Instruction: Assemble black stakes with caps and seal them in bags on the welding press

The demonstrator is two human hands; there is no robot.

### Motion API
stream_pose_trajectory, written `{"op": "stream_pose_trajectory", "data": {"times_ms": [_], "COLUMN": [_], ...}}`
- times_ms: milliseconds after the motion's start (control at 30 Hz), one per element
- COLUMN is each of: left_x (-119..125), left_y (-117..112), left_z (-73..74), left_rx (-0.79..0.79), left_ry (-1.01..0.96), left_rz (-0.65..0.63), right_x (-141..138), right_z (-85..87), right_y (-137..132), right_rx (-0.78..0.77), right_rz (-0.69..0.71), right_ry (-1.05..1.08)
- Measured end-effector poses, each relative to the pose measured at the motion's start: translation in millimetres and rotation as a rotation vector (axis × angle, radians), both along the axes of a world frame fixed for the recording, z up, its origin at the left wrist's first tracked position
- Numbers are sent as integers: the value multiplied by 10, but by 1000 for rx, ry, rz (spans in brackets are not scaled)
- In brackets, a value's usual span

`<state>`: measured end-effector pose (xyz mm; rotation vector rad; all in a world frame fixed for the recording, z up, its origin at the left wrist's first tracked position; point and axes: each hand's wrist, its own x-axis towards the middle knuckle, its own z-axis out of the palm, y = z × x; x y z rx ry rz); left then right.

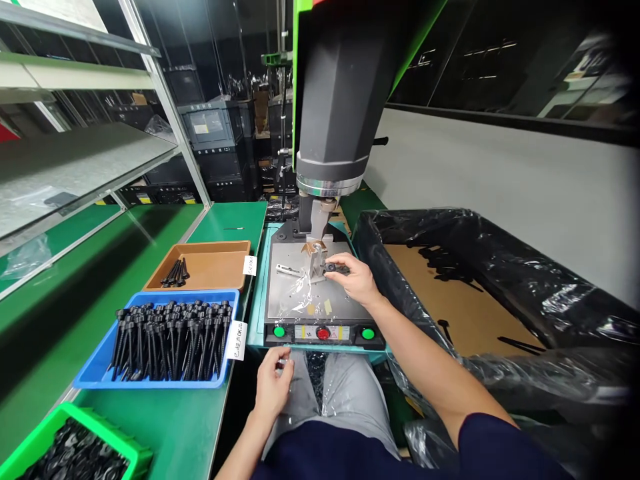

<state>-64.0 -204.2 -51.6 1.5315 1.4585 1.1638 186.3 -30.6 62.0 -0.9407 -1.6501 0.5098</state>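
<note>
My right hand (358,280) pinches a black plastic part (336,269) at the right side of a small metal fixture (316,260). Its far end is partly hidden by the fixture and my fingers. Directly above the fixture hangs the metal tip (319,219) of a press with a dark grey head (337,100). My left hand (273,383) is held over my lap, just in front of the press base (290,303). Its fingers are curled together, with a small dark spot between them that I cannot make out.
On the left bench, a blue tray (80,381) holds many long black parts, and a brown tray (215,267) holds several. A green bin (143,460) contains small black pieces. To the right stands a plastic-lined box (400,293). Green buttons (368,333) and a red button (323,333) line the base's front.
</note>
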Motion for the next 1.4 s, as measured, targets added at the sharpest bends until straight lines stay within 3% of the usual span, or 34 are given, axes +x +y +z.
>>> {"op": "stream_pose_trajectory", "data": {"times_ms": [67,200,300,367,533,767,900,1033,1267,1400], "left_x": [82,196,259,292,291,217,79,-286,-1385,-1745], "left_y": [123,331,417,442,435,283,147,-58,-216,-126], "left_z": [210,669,919,997,954,796,810,935,1045,962], "left_rx": [122,359,346,283,127,-59,-105,-105,-47,-198], "left_ry": [20,94,168,211,166,-128,-164,-95,435,663], "left_rz": [-45,-96,-167,-215,-182,-185,-187,-48,559,603], "right_x": [-34,-147,-249,-307,-398,-618,-831,-900,-755,-737], "right_z": [9,-51,-90,-94,-75,-209,-264,-254,-336,-347], "right_y": [-137,-377,-535,-614,-729,-862,-911,-954,-951,-983], "right_rx": [-112,-488,-703,-763,-766,-780,-753,-821,-900,-928], "right_rz": [63,244,363,389,371,416,441,499,383,378], "right_ry": [143,556,739,795,766,485,383,344,289,286]}}
